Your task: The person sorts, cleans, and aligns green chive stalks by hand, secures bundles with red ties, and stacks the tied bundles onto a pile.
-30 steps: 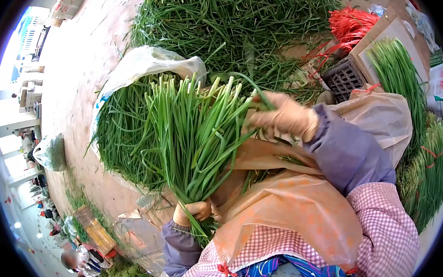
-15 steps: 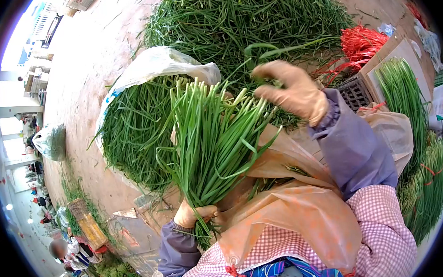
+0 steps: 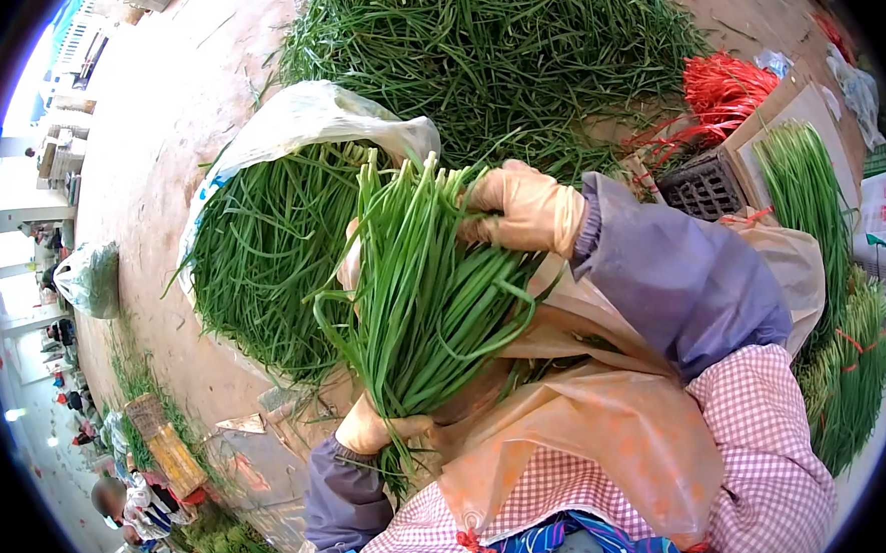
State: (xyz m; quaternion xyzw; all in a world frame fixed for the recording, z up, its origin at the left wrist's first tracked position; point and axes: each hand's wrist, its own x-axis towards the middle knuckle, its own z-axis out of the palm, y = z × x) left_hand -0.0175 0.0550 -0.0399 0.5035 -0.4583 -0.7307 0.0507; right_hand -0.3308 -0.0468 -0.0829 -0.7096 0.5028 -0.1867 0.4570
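A thick bunch of green chives [image 3: 424,297] stands in front of me, its pale stem ends pointing up and away. My left hand [image 3: 379,426], in a tan glove, is wrapped round the leafy lower end. Higher up, my gloved right hand [image 3: 525,210] has its fingers curled against the right side of the stems near their ends; the fingertips are partly hidden among them. Just left of the bunch lies a white plastic bag [image 3: 319,113], its mouth towards me, full of loose chives [image 3: 257,261]. An orange-tinted plastic apron [image 3: 581,429] covers my lap beneath.
A large heap of loose chives [image 3: 482,64] lies beyond. To the right are red ties [image 3: 729,86], a dark plastic basket [image 3: 704,188] and stacked chive bunches [image 3: 854,375]. Farther left, a filled bag [image 3: 93,280], a crate [image 3: 166,446] and another person [image 3: 140,508] appear.
My right hand has come down and left from above the bunch, and its spread fingers have closed onto the stems. The left hand keeps its hold at the lower end.
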